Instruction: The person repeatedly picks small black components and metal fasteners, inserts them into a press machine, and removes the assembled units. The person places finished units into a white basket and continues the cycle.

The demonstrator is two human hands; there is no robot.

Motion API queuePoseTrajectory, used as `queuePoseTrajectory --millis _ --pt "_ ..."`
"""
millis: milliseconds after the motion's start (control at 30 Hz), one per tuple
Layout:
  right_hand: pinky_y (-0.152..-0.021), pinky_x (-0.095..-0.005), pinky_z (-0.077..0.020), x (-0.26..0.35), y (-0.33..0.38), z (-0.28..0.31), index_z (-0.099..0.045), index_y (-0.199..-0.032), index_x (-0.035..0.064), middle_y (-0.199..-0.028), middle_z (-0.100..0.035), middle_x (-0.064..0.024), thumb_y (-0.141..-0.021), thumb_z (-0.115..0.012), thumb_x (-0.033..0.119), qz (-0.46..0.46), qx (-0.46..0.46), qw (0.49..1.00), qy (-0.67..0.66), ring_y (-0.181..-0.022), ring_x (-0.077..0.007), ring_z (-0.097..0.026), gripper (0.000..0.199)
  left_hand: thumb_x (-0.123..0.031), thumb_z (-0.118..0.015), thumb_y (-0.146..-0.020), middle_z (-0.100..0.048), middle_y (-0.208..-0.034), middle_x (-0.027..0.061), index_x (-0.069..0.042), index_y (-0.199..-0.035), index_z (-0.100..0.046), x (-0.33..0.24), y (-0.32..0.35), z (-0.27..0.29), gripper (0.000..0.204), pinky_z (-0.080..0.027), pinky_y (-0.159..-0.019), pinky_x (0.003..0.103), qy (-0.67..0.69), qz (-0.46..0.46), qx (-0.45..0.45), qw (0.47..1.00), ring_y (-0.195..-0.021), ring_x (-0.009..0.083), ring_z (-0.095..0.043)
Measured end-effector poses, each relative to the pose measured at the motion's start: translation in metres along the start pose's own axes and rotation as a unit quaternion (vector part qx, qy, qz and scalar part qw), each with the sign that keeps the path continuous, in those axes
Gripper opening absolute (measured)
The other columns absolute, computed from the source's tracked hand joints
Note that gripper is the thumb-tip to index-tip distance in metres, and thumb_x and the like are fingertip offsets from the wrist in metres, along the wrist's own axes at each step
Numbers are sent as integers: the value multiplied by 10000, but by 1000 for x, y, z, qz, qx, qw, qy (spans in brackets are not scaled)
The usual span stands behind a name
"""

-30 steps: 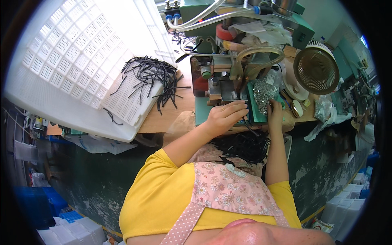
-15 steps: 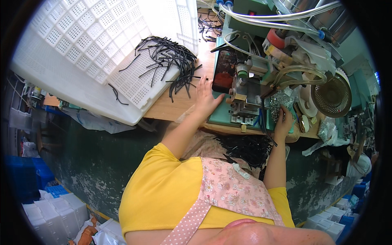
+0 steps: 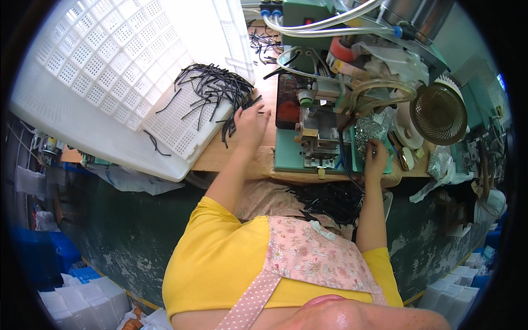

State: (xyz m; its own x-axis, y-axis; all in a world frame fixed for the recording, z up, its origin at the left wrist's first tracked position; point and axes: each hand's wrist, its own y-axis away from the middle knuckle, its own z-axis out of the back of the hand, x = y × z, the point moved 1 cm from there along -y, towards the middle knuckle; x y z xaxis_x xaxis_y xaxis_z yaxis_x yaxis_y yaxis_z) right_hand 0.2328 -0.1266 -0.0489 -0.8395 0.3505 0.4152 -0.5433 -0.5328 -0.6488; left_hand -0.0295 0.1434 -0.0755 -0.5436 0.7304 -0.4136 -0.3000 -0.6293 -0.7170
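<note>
My left hand (image 3: pixel 251 129) is over the wooden tabletop, beside the pile of thin black tubes (image 3: pixel 223 82) that spills over the edge of a white plastic crate (image 3: pixel 190 157). Its fingers are curved and apart, and a short dark piece shows by the fingertips; whether it touches them is unclear. On the other side of the small bench press (image 3: pixel 320 129), my right hand (image 3: pixel 376 159) rests at a heap of small shiny metal parts (image 3: pixel 369 131). Its fingers are bent together at the heap's near edge, and anything between them is too small to make out.
A dark bin (image 3: pixel 287 102) with reddish contents stands left of the press. Clear air hoses (image 3: pixel 330 22) cross above it. A brown round basket (image 3: pixel 438 114) and tape rolls stand to the right. More black tubes (image 3: pixel 330 201) lie in my lap, below the table edge (image 3: pixel 236 171).
My left hand has moved left, from beside the press to the tube pile, and its fingers have curled somewhat. My right hand stays at the metal parts. The whole view has shifted slightly.
</note>
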Motion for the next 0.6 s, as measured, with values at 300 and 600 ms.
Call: queuePoseTrajectory --millis 300,600 --pt "-788 -305 -468 65 -20 23 -633 -1018 33 -925 -653 -95 -850 -646 86 -165 53 950 -259 -887 -231 -621 176 -293 -567 -894 -666 -712 68 -88 -924 -634 45 -30 -1 217 -455 -691 368 -146 46 232 961 -682 230 -642" --pt "-768 -325 -452 130 -35 17 -579 -937 39 -889 -633 -81 -820 -679 116 -82 55 945 -312 -845 -240 -596 172 -153 -493 -975 -649 -896 56 -17 -1156 -571 -30 -57 73 240 -440 -596 213 405 196 -20 893 -686 99 -570"
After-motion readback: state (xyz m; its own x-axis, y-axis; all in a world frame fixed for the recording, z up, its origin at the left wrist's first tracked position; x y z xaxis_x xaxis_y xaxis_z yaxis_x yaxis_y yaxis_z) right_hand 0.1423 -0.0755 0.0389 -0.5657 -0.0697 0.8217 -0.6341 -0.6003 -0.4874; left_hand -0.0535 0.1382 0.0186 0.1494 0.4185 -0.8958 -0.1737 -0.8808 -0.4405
